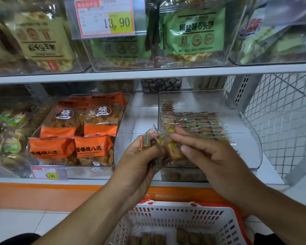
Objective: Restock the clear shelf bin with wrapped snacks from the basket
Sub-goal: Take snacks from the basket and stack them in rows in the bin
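Observation:
The clear shelf bin (251,138) stands on the lower shelf at the right, with rows of small wrapped snacks (198,122) stacked inside. Just in front of its left corner, my left hand (140,161) grips a small bunch of wrapped snacks (154,138). My right hand (207,156) meets it from the right, fingers curled round one brown snack (175,151) of that bunch. Below, the white basket with an orange rim (166,218) holds several more brown wrapped snacks (193,237) on its bottom.
A clear bin of orange snack bags (74,133) sits left of the target bin, with a 9.90 price tag (48,173). The upper shelf (148,73) carries bins of green and beige cracker bags. A white wire mesh panel (290,121) closes the right side.

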